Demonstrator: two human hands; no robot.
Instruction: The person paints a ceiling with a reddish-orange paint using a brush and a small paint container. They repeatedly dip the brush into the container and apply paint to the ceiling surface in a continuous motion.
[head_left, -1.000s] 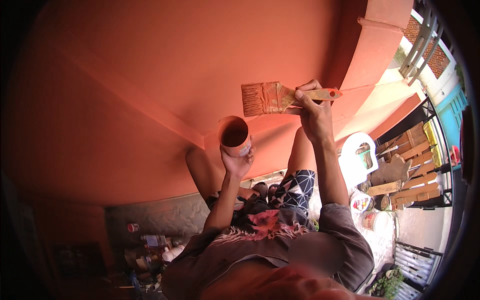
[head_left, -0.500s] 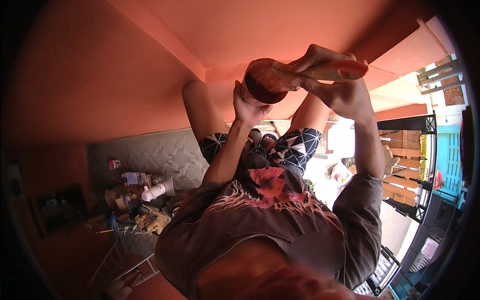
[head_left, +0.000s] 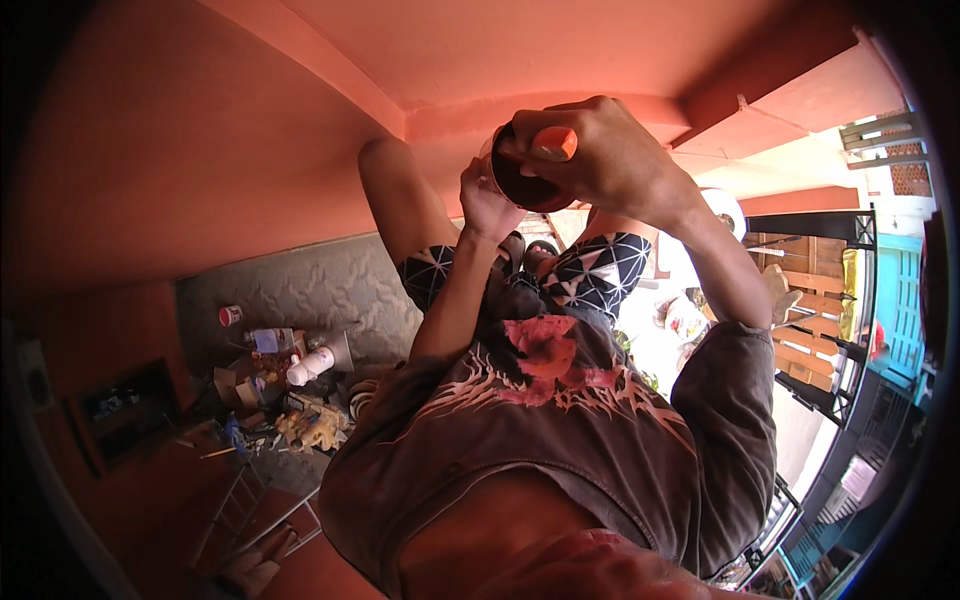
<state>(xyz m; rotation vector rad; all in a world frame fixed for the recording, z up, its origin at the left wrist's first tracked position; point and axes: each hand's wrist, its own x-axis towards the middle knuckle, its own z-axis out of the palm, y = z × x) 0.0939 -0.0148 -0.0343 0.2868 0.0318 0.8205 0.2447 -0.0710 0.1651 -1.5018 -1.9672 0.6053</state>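
Note:
My left hand (head_left: 488,208) is wrapped round the side of a round cup (head_left: 535,193) with dark red paint inside, held tilted in front of my knees. My right hand (head_left: 625,165) grips a paintbrush (head_left: 555,144) over the cup's mouth. The orange end of the brush handle points up toward me. Its bristles are hidden behind my fingers and seem to be down in the cup. Just beyond both hands stands the salmon-red wall (head_left: 510,55).
On the floor at the left lie a small red pot (head_left: 230,315), a whitish bottle-shaped container (head_left: 311,366), a cardboard box (head_left: 236,387) and loose clutter. A metal ladder (head_left: 240,505) leans nearby. At the right are a wooden slatted panel (head_left: 808,315) and teal slats (head_left: 900,305).
My right hand has turned and moved left over the cup. The brush, lying sideways across its rim before, now stands with its handle end toward me. My left hand still holds the cup.

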